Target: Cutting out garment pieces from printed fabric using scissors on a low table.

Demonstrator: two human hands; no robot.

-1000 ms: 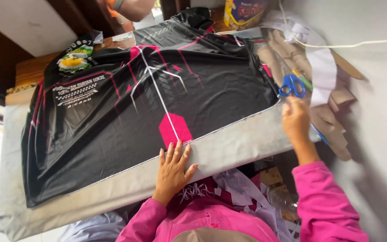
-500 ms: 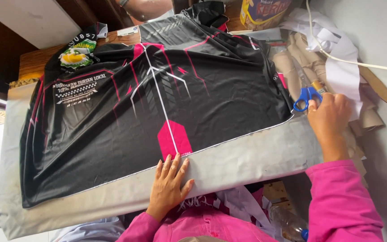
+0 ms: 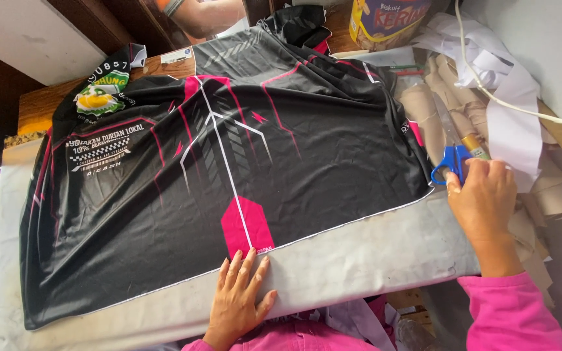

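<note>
So the black jersey panel [image 3: 183, 188] with pink and white lines is lying spread out over the grey padded table [image 3: 359, 260], mostly flat, with some rumpling bunched up at the far right corner. The near edge is running along a thin white line, and the fabric is sitting smooth there.

The left hand [image 3: 239, 302] is resting flat on the near edge, fingers spread wide, palm down, pressing right where the pink block meets the grey. It's holding nothing, just pinning the cloth.

The right hand [image 3: 482, 198] is over at the right edge of the panel, gripping blue-handled scissors [image 3: 449, 159]. The blades are pointing away toward the far side, lying over the brown paper rolls [image 3: 434, 110], and I can't tell if they're parted or closed.

Progress-wise, I'd say the laying out and smoothing looks pretty much done. No cut is showing anywhere in the fabric that I can see, so any trimming looks like it's not started yet.

White paper scraps [image 3: 508, 97] and a white cord [image 3: 528, 110] are piling up far right.
</note>
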